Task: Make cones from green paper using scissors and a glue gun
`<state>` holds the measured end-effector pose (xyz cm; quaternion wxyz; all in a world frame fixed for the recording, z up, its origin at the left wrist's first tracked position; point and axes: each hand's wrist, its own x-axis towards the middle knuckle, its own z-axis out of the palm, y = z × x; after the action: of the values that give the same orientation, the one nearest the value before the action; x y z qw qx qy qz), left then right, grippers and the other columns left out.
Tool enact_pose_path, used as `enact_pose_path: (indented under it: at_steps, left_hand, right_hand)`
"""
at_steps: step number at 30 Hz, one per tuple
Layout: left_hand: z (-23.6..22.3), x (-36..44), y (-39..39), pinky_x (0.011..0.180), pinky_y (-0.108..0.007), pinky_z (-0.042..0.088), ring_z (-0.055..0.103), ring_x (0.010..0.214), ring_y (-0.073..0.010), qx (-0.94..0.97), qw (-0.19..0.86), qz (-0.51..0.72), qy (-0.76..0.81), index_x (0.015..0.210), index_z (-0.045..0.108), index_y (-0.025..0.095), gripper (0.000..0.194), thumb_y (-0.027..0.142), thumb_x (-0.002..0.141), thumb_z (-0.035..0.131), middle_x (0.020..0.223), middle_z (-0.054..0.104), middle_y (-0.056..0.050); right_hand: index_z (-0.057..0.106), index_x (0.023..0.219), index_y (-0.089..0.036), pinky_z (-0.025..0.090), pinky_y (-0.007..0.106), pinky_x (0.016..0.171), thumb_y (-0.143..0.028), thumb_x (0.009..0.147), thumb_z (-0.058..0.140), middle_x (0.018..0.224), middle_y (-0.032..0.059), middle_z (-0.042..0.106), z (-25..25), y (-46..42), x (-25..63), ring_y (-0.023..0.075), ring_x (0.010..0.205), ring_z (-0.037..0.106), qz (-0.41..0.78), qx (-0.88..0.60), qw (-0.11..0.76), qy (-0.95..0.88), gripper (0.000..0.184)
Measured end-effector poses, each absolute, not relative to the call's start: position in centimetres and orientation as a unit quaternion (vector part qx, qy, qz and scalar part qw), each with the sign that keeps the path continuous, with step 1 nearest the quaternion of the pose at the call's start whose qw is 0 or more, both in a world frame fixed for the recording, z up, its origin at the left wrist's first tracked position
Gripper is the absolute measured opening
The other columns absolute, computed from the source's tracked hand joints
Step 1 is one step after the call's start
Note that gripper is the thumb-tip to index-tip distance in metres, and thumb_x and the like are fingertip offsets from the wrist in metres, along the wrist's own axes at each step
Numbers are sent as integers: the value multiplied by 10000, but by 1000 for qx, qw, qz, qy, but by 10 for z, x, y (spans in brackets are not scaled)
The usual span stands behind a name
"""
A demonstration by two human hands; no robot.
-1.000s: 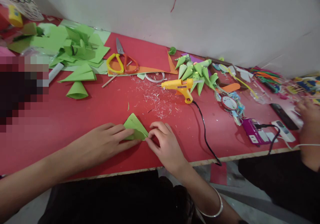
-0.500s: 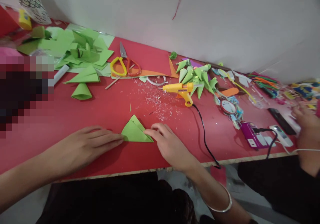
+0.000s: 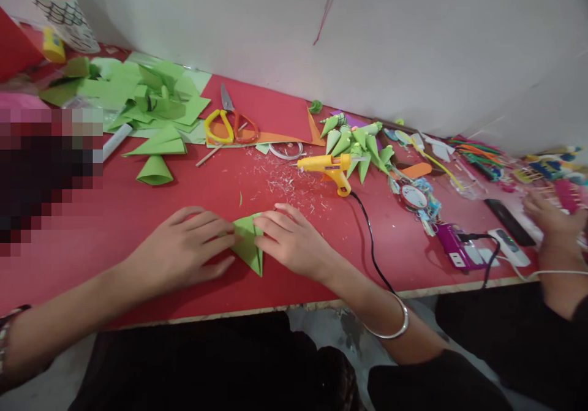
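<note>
A folded piece of green paper (image 3: 248, 248) lies on the red table with one corner pointing toward me. My left hand (image 3: 188, 245) is at its left edge, fingers spread, with fingertips touching the paper. Bent over the upper right edge are the fingers of my right hand (image 3: 294, 239), gripping the paper there; its thumb is hidden. Beyond my hands, a yellow hot glue gun (image 3: 324, 165) lies among fine scraps. Two green paper cones, one lying flat (image 3: 158, 141) and one with its round mouth toward me (image 3: 155, 171), rest to the left.
Scissors (image 3: 225, 120) lie on red paper (image 3: 271, 108) by the wall. Green sheets (image 3: 179, 101) are heaped at back left, small green cones (image 3: 342, 144) at back right. The glue gun's black cord (image 3: 370, 233) crosses the table edge. At right are a purple socket box (image 3: 452, 248) and another person's hand (image 3: 551, 215).
The green paper has turned so a corner now points toward me. My right hand has moved up and left to its upper right edge; my left fingers have spread and shifted right.
</note>
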<state>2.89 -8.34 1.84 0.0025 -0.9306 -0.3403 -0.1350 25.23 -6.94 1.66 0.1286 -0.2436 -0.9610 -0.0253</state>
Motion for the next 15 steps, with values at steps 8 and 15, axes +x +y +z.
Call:
enact_pose_path:
  at_steps: [8, 15]
  left_hand:
    - [16, 68, -97, 763, -415, 403, 540, 854, -259, -879, -49, -119, -459, 947, 573, 140, 538, 608, 695, 490, 934, 602, -96]
    - [6, 78, -102, 947, -478, 295, 504, 944, -287, -864, -24, -161, -477, 946, 565, 113, 627, 663, 665, 453, 976, 570, -138]
  right_hand:
    - [538, 1048, -180, 312, 373, 990, -159, 862, 408, 1191, 59, 504, 19, -64, 252, 166, 1118, 416, 68, -248, 83, -963, 228]
    - [542, 1043, -212, 390, 296, 915, -59, 812, 420, 1207, 64, 452, 25, -58, 255, 149, 1130, 398, 159, -294, 93, -938, 302]
